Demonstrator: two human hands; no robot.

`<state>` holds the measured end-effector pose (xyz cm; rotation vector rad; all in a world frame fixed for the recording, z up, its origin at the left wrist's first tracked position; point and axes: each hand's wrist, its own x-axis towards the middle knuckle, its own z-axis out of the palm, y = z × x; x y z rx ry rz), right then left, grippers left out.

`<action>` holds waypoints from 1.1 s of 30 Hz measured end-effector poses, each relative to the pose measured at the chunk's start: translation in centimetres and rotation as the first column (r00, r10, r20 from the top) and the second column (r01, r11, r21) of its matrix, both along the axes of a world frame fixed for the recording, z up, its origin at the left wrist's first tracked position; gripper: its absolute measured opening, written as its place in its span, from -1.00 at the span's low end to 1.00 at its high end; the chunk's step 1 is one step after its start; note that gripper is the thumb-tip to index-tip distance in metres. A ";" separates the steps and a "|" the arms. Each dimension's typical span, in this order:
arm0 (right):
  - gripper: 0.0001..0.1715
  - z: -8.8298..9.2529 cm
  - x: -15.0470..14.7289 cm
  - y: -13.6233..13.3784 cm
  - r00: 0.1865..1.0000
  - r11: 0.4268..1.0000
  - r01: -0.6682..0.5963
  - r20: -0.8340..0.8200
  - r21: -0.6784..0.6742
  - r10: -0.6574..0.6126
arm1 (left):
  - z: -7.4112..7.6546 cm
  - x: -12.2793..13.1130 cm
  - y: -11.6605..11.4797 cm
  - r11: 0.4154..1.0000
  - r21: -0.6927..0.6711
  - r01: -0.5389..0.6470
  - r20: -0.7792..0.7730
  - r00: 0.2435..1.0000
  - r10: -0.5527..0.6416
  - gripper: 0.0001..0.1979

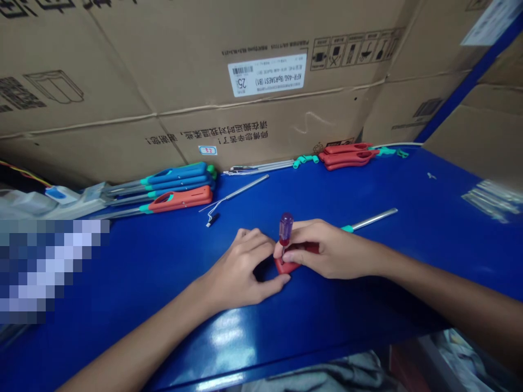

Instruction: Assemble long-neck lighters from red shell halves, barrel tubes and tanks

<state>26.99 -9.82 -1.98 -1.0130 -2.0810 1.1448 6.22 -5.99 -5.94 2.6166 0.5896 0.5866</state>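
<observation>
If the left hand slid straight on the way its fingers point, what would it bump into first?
The left hand would probably meet the end of the red handle first, though they might already touch; the right hand and screwdriver are very close too.

The blue table is bordered at the back by a large cardboard box, whose lettering is seen upside down. A white label and, lower down, a small blue-edged sticker are stuck on it. A white power strip is placed at the left; grey cloth is glimpsed below the table's front edge.
</observation>
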 end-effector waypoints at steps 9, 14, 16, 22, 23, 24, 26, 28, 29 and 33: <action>-0.86 -1.5 -0.6 0.1 0.993 0.987 0.120 -0.023 0.110 -0.118 | 0.1 0.0 -0.1 1.000 0.026 0.017 0.026 1.000 -0.018 -0.83; -0.84 -2.0 -1.1 -0.1 0.989 0.974 0.144 -0.046 0.176 -0.138 | 0.1 -0.1 -0.1 1.000 0.029 0.008 0.032 0.999 -0.009 -0.83; -0.88 -1.9 -1.2 -0.1 0.988 0.976 0.147 -0.068 0.160 -0.138 | 0.1 -0.1 -0.2 1.000 0.020 0.006 0.022 1.000 -0.006 -0.82; -0.94 -1.0 -0.7 -0.1 0.994 0.997 0.069 -0.085 -0.025 -0.071 | 0.1 -0.1 -0.2 1.000 0.015 -0.015 -0.020 1.000 0.015 -0.78; -0.91 -0.9 -0.5 -0.1 0.995 0.998 0.053 -0.078 -0.033 -0.055 | 0.1 -0.1 -0.2 1.000 0.016 -0.014 -0.022 1.000 0.014 -0.78; -0.88 -0.7 -0.4 -0.1 0.997 0.999 0.038 -0.069 -0.030 -0.040 | 0.2 -0.1 -0.1 1.000 0.015 -0.011 -0.021 1.000 0.012 -0.77; -0.84 -0.4 -0.1 0.0 0.998 1.000 0.011 -0.057 -0.029 -0.013 | 0.2 0.0 -0.1 1.000 0.015 -0.005 -0.014 1.000 0.005 -0.77; -0.80 -0.2 0.0 0.0 0.997 0.999 -0.001 -0.073 -0.051 -0.002 | 0.3 0.0 0.0 1.000 0.016 0.000 -0.007 1.000 0.000 -0.78; -0.79 -0.2 0.0 0.0 0.997 0.998 -0.002 -0.081 -0.056 -0.003 | 0.2 0.0 0.0 1.000 0.015 0.002 -0.005 1.000 -0.002 -0.78; -0.88 -1.0 -0.4 0.0 0.993 0.992 0.099 -0.063 0.073 -0.095 | 0.2 0.0 0.0 1.000 0.012 0.008 -0.005 1.000 -0.008 -0.80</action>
